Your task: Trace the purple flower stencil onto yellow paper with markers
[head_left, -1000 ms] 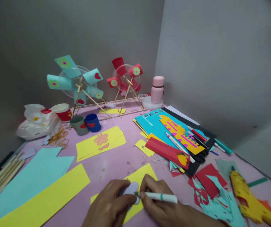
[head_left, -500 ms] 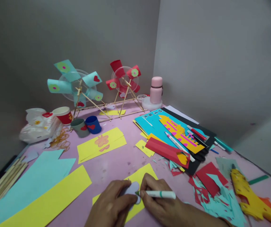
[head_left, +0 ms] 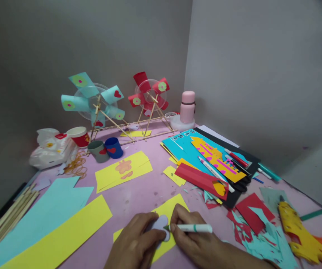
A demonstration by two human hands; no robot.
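My right hand [head_left: 187,229] grips a white marker with a green band [head_left: 196,228], its green tip at the edge of a pale lilac paper cutout [head_left: 161,224]. The cutout has rounded lobes and lies on a yellow paper sheet [head_left: 174,203]. With thumb and fingers, my left hand [head_left: 138,237] presses the cutout down against that sheet. Part of the cutout is hidden under the left fingers. Farther back, another yellow paper [head_left: 141,160] bears a printed or coloured orange flower shape.
Two paper-bladed wheels, one light blue [head_left: 83,102] and one red [head_left: 137,100], stand on stick frames at the back. A yellow glue gun [head_left: 295,228] and paper scraps [head_left: 273,239] lie right. Wooden sticks [head_left: 12,213] and a yellow strip [head_left: 62,231] lie left.
The whole view has shifted slightly, so things appear a little farther right. Both hands keep their hold, with the marker tip still at the cutout's edge.
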